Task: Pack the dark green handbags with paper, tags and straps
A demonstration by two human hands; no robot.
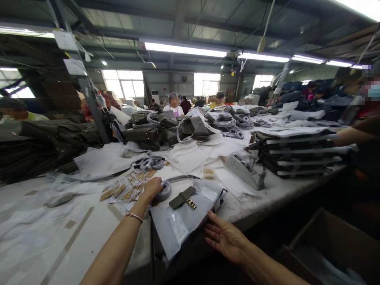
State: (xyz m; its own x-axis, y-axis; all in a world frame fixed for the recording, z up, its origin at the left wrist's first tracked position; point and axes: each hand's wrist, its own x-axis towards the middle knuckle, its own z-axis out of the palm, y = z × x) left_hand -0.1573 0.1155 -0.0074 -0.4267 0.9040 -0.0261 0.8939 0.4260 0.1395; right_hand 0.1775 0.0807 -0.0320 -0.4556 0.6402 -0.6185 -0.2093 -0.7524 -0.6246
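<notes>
A dark handbag wrapped in grey plastic film [184,219] lies at the table's near edge, its strap tab with a gold clasp [183,198] on top. My left hand [152,188] reaches past the bag, fingers curled over a coiled grey strap [164,190]. A bracelet sits on that wrist. My right hand [224,236] rests open with fingers stretched flat against the bag's lower right edge.
Brown paper tags [124,190] lie left of my left hand. A tape dispenser [245,169] and a small tray [208,171] stand behind the bag. Stacks of dark bags [297,152] fill the right and far table. Several other people work around it. An open carton [329,245] sits lower right.
</notes>
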